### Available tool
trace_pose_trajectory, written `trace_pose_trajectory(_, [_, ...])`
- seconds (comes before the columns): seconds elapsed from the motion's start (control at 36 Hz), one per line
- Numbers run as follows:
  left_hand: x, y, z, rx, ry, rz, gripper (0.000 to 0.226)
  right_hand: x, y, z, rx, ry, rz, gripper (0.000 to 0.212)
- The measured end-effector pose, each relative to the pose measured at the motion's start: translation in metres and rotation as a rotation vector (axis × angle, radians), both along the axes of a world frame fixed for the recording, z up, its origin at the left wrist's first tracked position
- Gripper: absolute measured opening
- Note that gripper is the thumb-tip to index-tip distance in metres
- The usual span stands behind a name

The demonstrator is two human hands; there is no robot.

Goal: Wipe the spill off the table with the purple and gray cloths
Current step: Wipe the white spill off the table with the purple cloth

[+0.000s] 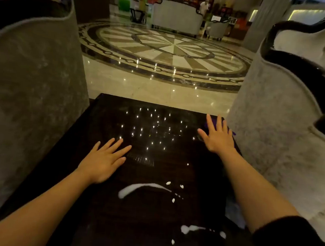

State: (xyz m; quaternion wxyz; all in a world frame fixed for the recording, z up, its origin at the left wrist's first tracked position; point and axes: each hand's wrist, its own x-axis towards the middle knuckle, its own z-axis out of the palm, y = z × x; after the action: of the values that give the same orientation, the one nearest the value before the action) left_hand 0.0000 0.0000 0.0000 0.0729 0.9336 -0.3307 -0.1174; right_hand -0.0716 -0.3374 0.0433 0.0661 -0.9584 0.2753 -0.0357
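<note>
Two open, empty hands: left hand flat on the desk; right hand reaching the purple cloth at 2 o'clock, ungrasped; white spill unwiped.

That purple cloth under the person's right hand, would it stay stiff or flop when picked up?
Probably floppy: the purple cloth lies flat beneath the right hand, only thin edges showing. It likely weighs little, given how thin it looks. It may slide easily when pushed, since the dark table looks glossy, mirroring ceiling lights.

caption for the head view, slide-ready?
Left hand flat on dark table, right hand over purple cloth, white spill unwiped.
</note>
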Motion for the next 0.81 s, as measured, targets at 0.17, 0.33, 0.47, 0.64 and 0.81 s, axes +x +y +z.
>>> trace_pose_trajectory(0.17, [0.003,0.001,-0.004,0.018,-0.010,-0.021,0.048,0.008,-0.029,-0.011,0.032,0.064,-0.116,0.062])
trace_pose_trajectory(0.33, [0.005,0.001,-0.005,0.004,-0.016,-0.031,0.043,0.018,-0.047,-0.020,0.177,0.032,-0.213,0.067])
trace_pose_trajectory(0.47, [0.005,0.001,-0.005,-0.004,-0.032,-0.034,0.043,0.025,-0.054,-0.024,0.238,-0.023,-0.264,0.060])
trace_pose_trajectory(0.64, [0.004,0.001,-0.005,-0.008,-0.029,-0.030,0.047,0.030,-0.041,-0.025,0.205,-0.044,-0.188,0.053])
trace_pose_trajectory(0.81, [0.003,0.001,-0.005,-0.017,-0.025,-0.029,0.048,0.034,-0.003,-0.026,0.244,-0.037,-0.008,0.050])
